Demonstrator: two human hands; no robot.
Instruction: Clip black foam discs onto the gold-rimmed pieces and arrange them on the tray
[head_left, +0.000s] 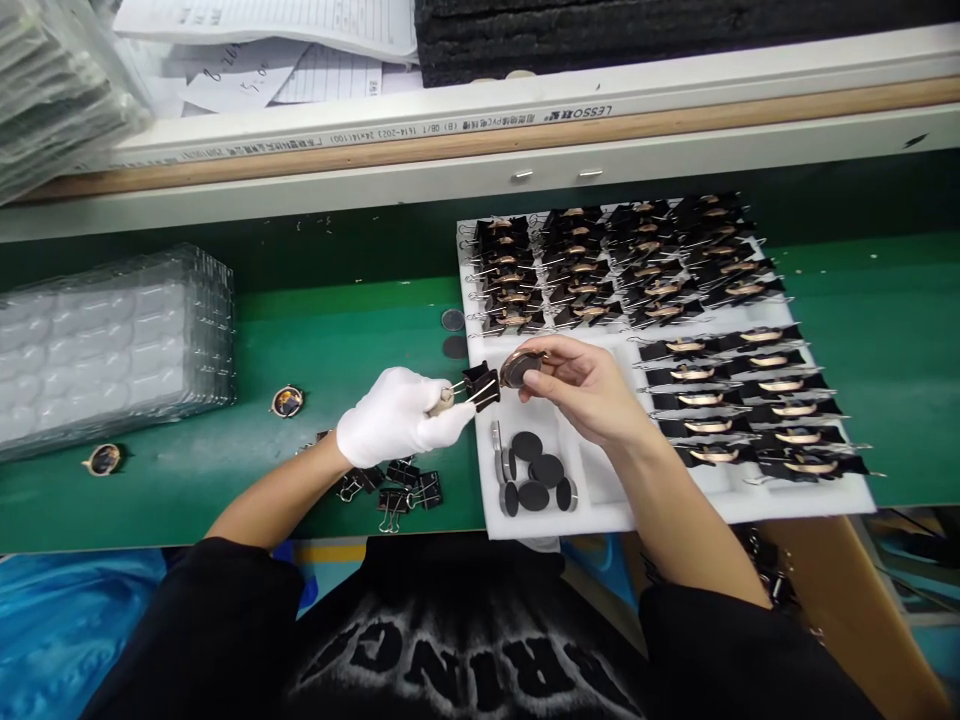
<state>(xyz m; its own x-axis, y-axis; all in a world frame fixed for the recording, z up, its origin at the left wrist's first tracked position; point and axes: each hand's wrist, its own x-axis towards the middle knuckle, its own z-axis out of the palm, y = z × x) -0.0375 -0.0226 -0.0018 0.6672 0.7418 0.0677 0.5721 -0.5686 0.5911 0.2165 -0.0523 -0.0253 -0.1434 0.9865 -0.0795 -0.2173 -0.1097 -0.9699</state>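
My left hand (405,412), in a white glove, pinches the wire handles of a black binder clip (481,386). The clip's jaw end points right, close beside a round watch case (520,370) with a gold-coloured rim and a dark disc on its face. Bare fingers and thumb of my right hand (574,385) grip that watch case by its edge. Whether clip and case touch is hard to tell. Below the hands, several dark round discs (534,470) lie in a compartment of the white foam tray (622,508). More binder clips (405,490) lie loose under my left wrist.
Rows of clipped watch cases (585,268) fill the tray's back and right. Two loose watch cases, one near (287,401) and one farther left (103,459), lie on the green table. Stacked clear plastic trays (112,345) stand at left. A shelf edge (480,160) crosses behind.
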